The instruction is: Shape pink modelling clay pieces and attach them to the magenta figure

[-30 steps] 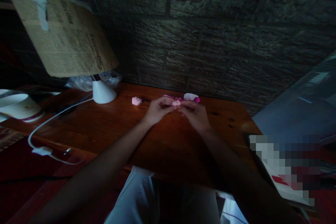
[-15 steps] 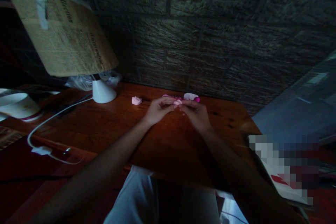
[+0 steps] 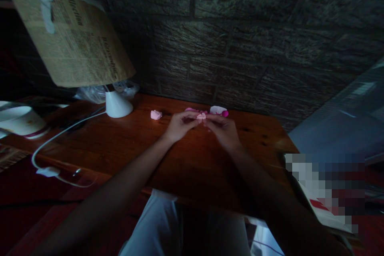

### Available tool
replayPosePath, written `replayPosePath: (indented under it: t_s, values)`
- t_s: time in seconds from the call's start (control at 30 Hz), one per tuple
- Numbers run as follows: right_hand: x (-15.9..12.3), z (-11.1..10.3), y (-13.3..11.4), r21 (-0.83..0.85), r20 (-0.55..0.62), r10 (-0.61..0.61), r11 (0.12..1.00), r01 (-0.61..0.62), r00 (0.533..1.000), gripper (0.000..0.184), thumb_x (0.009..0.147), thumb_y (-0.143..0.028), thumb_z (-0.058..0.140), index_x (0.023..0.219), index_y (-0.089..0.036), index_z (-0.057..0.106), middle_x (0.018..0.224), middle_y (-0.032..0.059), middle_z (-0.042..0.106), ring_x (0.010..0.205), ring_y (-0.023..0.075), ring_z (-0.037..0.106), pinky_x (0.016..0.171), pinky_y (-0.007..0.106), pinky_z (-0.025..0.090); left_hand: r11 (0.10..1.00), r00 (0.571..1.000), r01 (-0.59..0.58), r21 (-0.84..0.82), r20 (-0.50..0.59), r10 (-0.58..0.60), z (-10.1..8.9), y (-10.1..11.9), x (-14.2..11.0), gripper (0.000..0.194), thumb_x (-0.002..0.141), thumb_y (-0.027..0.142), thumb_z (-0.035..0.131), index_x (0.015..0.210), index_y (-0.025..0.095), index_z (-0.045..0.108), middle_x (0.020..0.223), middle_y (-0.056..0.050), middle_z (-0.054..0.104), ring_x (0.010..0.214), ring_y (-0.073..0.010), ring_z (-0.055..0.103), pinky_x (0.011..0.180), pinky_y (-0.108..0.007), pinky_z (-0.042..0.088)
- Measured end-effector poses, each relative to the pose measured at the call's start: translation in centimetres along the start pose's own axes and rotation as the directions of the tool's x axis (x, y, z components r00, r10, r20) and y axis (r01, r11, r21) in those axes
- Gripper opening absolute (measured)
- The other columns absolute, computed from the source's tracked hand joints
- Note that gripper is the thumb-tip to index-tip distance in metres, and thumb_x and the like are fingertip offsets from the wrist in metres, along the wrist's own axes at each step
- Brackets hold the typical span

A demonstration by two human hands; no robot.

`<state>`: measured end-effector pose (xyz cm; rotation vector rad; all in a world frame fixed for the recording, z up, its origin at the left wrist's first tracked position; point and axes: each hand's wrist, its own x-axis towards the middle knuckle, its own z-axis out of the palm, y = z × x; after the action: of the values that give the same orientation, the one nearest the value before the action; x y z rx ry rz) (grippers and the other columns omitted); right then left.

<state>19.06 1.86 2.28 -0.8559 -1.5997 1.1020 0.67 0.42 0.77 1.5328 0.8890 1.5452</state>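
Stone wall [image 3: 210, 40], wooden worktop [image 3: 120, 144], pinched pink piece [image 3: 201, 116]

The wall, built of dark, rough blocks, fills the far side of the scene. The reddish-brown worktop runs along it, with the person's pale trousers [image 3: 159, 224] at its near edge. On the far left stands a lamp [image 3: 81, 44], its tilted shade printed like newspaper and its white cone base on the wood. Clear plastic [image 3: 93, 94] lies behind the base, and a white cord [image 3: 60, 132] curves from the lamp toward the near left. Farther left sits a white vessel [image 3: 22, 120].

The left hand [image 3: 180, 126] and the right hand [image 3: 223, 130] meet over the far middle of the worktop, both with fingers bent and tips drawn together in a pinch. Whether they rest on the wood, I cannot tell. A white item [image 3: 218, 109] lies just beyond the right hand, with a magenta ball [image 3: 225, 113] at its right end. Left of the left hand, apart from it, sits a pale pink lump [image 3: 156, 115]. The pink piece is between the fingertips, gripped by both hands; its exact shape is too small to read.
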Motion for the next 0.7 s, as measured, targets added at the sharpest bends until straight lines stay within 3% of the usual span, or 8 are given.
replayPosePath:
  t_s: [0.43, 0.7]
  values:
    - [0.30, -0.33, 0.42, 0.040, 0.062, -0.019, 0.999, 0.016, 0.998, 0.029, 0.082, -0.050, 0.075, 0.097, -0.027, 0.082, 0.090, 0.0035, 0.079, 0.082, 0.0187, 0.071, 0.066, 0.031, 0.054, 0.999, 1.000, 0.014, 0.039, -0.012, -0.013, 0.24, 0.69, -0.11, 0.029, 0.075, 0.037, 0.087, 0.098, 0.019, 0.083, 0.110, -0.009, 0.081, 0.106, -0.0245, 0.075, 0.103, -0.045, 0.059]
    - [0.57, -0.77, 0.33, 0.041, 0.082, -0.017, 0.999, 0.013, 0.996, 0.030, 0.077, -0.050, 0.081, 0.095, -0.026, 0.082, 0.088, 0.0029, 0.078, 0.079, 0.0177, 0.069, 0.068, 0.032, 0.053, 0.999, 0.998, 0.053, -0.009, 0.027, -0.053, 0.04, 0.23, -0.07, 0.029, 0.073, 0.035, 0.088, 0.097, 0.020, 0.084, 0.100, -0.007, 0.082, 0.085, -0.0179, 0.074, 0.080, -0.034, 0.062]
